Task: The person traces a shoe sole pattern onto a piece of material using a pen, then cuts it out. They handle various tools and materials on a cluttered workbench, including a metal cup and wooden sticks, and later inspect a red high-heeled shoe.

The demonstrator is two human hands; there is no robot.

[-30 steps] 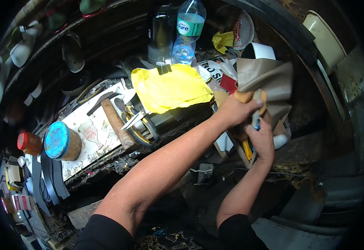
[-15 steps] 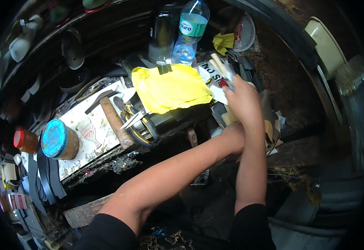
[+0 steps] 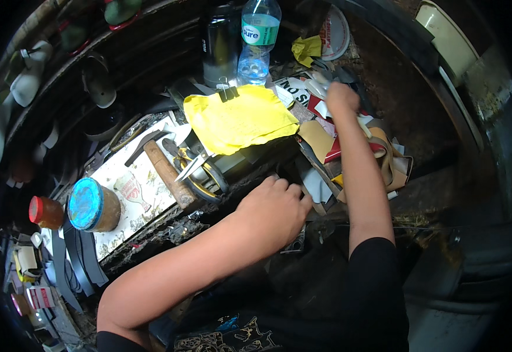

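Observation:
My right hand (image 3: 342, 98) is closed at the far right of the bench, over a heap of scraps. Pale, slender pieces (image 3: 316, 88) lie against its fingers; what it grips, if anything, is hidden. My left hand (image 3: 276, 211) is curled at the bench's front edge, below a folded yellow cloth (image 3: 241, 120). Its fingertips point down out of sight, and I cannot make out what is under them. To its left lie yellow-and-black handled pliers (image 3: 212, 176), a pointed metal blade (image 3: 191, 167) and a hammer with a wooden handle (image 3: 168, 173).
A water bottle (image 3: 259, 41) and a black flask (image 3: 219, 47) stand at the back. A blue-lidded jar (image 3: 93, 205) and a red-lidded jar (image 3: 46, 212) sit at the left, near dark strips (image 3: 80, 252). Leather and paper scraps (image 3: 317, 141) pile up at the right. A black binder clip (image 3: 228, 92) rests on the cloth.
My left hand has drawn back leftward from the scraps to the bench edge. My right hand has moved up and away from me; the pale sticks it held upright now lie low among the scraps.

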